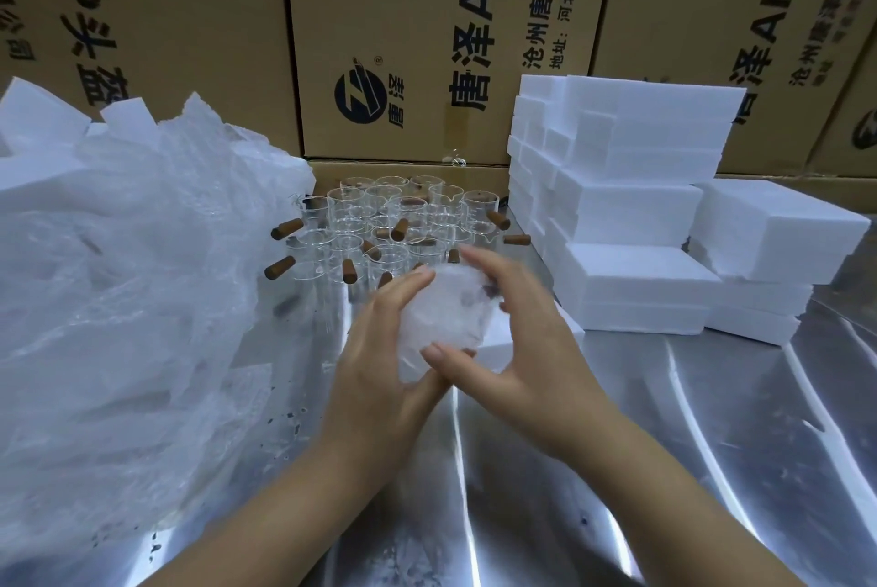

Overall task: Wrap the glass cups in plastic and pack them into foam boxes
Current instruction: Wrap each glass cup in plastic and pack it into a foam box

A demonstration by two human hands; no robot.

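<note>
In the middle of the frame, 2 bare hands hold 1 wrapped cup (439,311) a little above the shiny metal surface (688,453). The cup is bundled in cloudy white plastic, so its glass barely shows through.

The left hand (379,363) cups the bundle from the left. Its grip is curled round the side, with the fingertips reaching up toward the top edge. The right hand (517,349) comes in from the right, fingers arched over the top of the bundle and the thumb laid across its lower front. Both grips press on the plastic, and the 2 thumbs meet just under the bundle.

Just behind the hands, toward the upper middle of the frame, a tight cluster of bare glass cups (394,221) stands upright on the surface. Short brown handles (286,228) stick out sideways from them.

A big loose heap of clear plastic sheets (118,282) fills the left side of the frame, with white foam blocks (33,121) poking up behind it at the upper left. On the right, closed white foam boxes (631,206) are stacked several high, close beside the cups.

Brown cardboard boxes (403,31) with dark printed lettering wall off the whole top of the frame.
</note>
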